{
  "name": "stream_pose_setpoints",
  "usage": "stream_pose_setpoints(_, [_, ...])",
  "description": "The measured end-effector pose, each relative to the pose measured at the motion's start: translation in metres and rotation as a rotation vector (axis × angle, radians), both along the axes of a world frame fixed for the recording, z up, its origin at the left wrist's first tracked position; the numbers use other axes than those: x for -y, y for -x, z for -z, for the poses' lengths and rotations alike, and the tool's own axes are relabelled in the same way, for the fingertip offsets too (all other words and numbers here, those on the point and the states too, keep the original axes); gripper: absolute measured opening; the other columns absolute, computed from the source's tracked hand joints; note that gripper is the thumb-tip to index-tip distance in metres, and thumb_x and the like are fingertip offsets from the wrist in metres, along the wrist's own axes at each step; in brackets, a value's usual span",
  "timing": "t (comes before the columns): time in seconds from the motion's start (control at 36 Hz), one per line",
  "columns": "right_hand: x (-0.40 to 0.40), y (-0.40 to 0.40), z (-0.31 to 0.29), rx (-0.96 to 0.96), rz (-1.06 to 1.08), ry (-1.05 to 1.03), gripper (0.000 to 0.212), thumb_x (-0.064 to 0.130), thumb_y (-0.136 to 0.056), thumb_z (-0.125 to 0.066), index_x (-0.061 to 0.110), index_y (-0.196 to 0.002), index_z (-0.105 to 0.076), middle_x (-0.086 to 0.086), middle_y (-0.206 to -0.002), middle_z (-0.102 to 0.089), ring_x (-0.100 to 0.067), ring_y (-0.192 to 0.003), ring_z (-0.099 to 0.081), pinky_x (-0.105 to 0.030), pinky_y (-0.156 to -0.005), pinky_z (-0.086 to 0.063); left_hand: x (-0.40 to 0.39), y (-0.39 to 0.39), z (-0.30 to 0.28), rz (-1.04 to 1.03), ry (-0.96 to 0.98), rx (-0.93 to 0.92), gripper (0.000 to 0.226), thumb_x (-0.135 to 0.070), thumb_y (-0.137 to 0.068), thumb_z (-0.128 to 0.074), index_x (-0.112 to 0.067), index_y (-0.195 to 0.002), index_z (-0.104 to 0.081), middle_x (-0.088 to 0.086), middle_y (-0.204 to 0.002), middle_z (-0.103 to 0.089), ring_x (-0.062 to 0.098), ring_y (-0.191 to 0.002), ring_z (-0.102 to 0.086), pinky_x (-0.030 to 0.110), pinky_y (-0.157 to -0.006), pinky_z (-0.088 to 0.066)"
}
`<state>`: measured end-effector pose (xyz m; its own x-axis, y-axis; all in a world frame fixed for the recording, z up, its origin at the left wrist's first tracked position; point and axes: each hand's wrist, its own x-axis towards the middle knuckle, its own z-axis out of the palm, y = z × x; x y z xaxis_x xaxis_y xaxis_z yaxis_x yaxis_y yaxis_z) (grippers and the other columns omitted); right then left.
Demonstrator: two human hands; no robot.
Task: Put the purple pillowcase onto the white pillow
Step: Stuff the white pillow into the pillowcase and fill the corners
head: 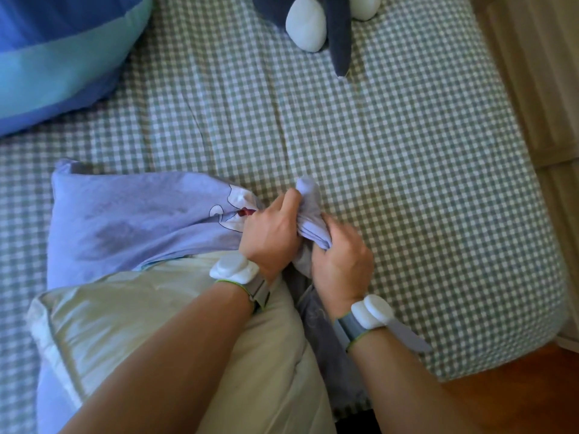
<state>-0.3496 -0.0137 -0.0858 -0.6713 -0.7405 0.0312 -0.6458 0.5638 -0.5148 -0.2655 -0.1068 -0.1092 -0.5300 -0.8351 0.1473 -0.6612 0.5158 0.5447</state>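
Observation:
The purple pillowcase [131,220] with a cartoon print lies on the bed, spread over the far end of the white pillow [175,324]. The pillow's near part is bare and reaches to the bottom of the view under my left forearm. My left hand [269,233] grips bunched pillowcase fabric at the right corner. My right hand [341,261] grips the same bunch of purple cloth just beside it, and a fold of it hangs down between my wrists. Both wrists wear white trackers.
The bed [407,170] carries a green-and-white checked sheet. A blue and teal pillow [59,54] lies at the far left. A grey and white plush toy [316,20] sits at the far edge. Wooden floor [517,389] shows at the bottom right.

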Motion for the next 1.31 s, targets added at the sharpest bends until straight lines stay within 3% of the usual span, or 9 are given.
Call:
stream_pose_setpoints(0.11, [0.016,0.005,-0.002,-0.083,-0.076,0.071,0.041,0.005,-0.082,-0.066,0.01,-0.123,-0.063,-0.008,-0.098,-0.058,-0.023,-0.087,-0.056,-0.027,-0.074,-0.045,0.0,0.0,0.005,0.158,0.05,-0.036,0.024,-0.02,-0.082,-0.065,-0.014,-0.095,-0.046,0.003,-0.071,-0.064,0.035,-0.048,-0.059,0.036,-0.038,-0.044])
stream_pose_setpoints(0.28, [0.021,0.007,0.001,-0.081,-0.163,0.066,0.028,-0.008,-0.08,-0.064,0.005,-0.105,-0.065,-0.009,-0.092,-0.061,-0.022,-0.069,-0.06,-0.025,-0.054,-0.042,-0.002,-0.002,0.005,0.144,0.076,0.003,0.017,-0.021,-0.08,-0.054,-0.011,-0.093,-0.05,0.002,-0.064,-0.063,0.034,-0.043,-0.057,0.032,-0.036,-0.038])
stream_pose_setpoints(0.44, [0.016,0.002,0.008,-0.079,-0.092,-0.02,0.013,0.003,-0.082,-0.068,0.01,-0.092,-0.065,-0.001,-0.073,-0.067,-0.02,-0.059,-0.061,-0.023,-0.05,-0.035,0.001,0.005,0.004,-0.066,0.05,0.129,0.018,-0.017,-0.078,-0.063,-0.011,-0.087,-0.048,-0.001,-0.054,-0.058,0.03,-0.039,-0.055,0.026,-0.042,-0.029])
stream_pose_setpoints(0.56, [0.011,0.011,0.011,-0.049,-0.033,-0.07,0.007,0.009,-0.086,-0.063,0.014,-0.087,-0.068,0.0,-0.066,-0.065,-0.021,-0.056,-0.061,-0.025,-0.05,-0.035,-0.004,0.001,0.004,0.161,0.013,0.055,0.023,-0.022,-0.077,-0.052,-0.016,-0.098,-0.044,0.003,-0.063,-0.064,0.034,-0.048,-0.06,0.034,-0.042,-0.044])
stream_pose_setpoints(0.67, [0.009,0.016,0.012,0.023,-0.006,-0.124,0.021,0.019,-0.094,-0.058,0.019,-0.111,-0.072,-0.002,-0.079,-0.071,-0.022,-0.071,-0.067,-0.026,-0.059,-0.041,-0.008,-0.003,-0.003,0.349,0.083,0.043,0.016,-0.027,-0.077,-0.048,-0.023,-0.092,-0.043,0.002,-0.063,-0.064,0.032,-0.049,-0.061,0.03,-0.042,-0.037])
stream_pose_setpoints(0.86, [0.014,0.016,0.004,0.272,-0.042,-0.122,0.019,0.006,-0.089,-0.052,0.02,-0.087,-0.065,0.011,-0.07,-0.058,-0.004,-0.061,-0.051,-0.015,-0.056,-0.034,0.009,-0.003,-0.001,0.155,-0.344,-0.079,0.023,-0.014,-0.082,-0.054,-0.023,-0.099,-0.066,-0.009,-0.099,-0.055,0.014,-0.092,-0.058,0.035,-0.071,-0.05])
stream_pose_setpoints(1.03, [0.017,0.02,-0.008,0.627,0.074,-0.026,0.014,0.002,-0.088,-0.057,0.011,-0.082,-0.066,-0.003,-0.072,-0.066,-0.009,-0.063,-0.057,-0.027,-0.058,-0.046,0.03,-0.008,-0.018,0.064,-0.767,-0.19,0.028,0.004,-0.075,-0.062,-0.016,-0.093,-0.072,-0.003,-0.09,-0.07,0.011,-0.084,-0.065,0.031,-0.076,-0.055])
stream_pose_setpoints(1.17, [0.002,0.017,-0.021,1.168,0.124,0.06,0.018,0.001,-0.084,-0.073,0.014,-0.096,-0.073,-0.008,-0.091,-0.076,-0.017,-0.085,-0.072,-0.03,-0.073,-0.059,0.052,-0.018,-0.027,0.169,-1.122,-0.121,0.016,-0.01,-0.065,-0.072,-0.014,-0.08,-0.074,0.008,-0.083,-0.074,0.012,-0.078,-0.066,0.036,-0.077,-0.055])
stream_pose_setpoints(1.31, [-0.001,0.037,-0.015,1.48,-0.008,-0.153,0.034,-0.021,-0.076,-0.062,0.004,-0.097,-0.074,-0.012,-0.094,-0.074,-0.022,-0.091,-0.071,-0.029,-0.077,-0.057,0.049,-0.01,-0.026,0.247,-1.123,0.009,0.01,-0.009,-0.064,-0.076,-0.016,-0.071,-0.073,0.0,-0.072,-0.071,0.008,-0.072,-0.063,0.032,-0.069,-0.053])
